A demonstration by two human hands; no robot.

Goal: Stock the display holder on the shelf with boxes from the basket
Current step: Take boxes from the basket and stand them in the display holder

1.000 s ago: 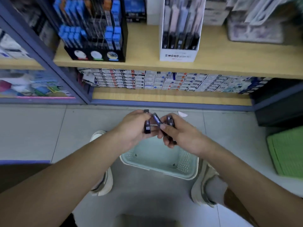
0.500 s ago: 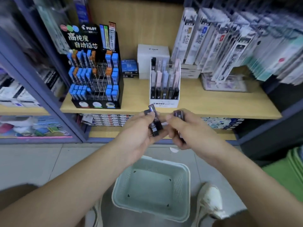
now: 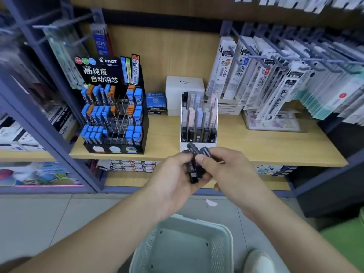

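We stand before the wooden shelf (image 3: 256, 146), with the pale basket (image 3: 222, 233) on the floor at the near edge, showing no boxes in the part we see. On the shelf, just beyond our hands, stands the white display holder (image 3: 199, 117), its slots running upright. Our left hand (image 3: 173, 182) grasps a small bundle of dark boxes (image 3: 194, 170), long axes roughly upright, tilted a little. Our right hand (image 3: 226, 170) pinches the bundle's top, seemingly picking one out. The holder lies straight ahead and slightly above, about equally near both hands; we judge the box must go in end-down
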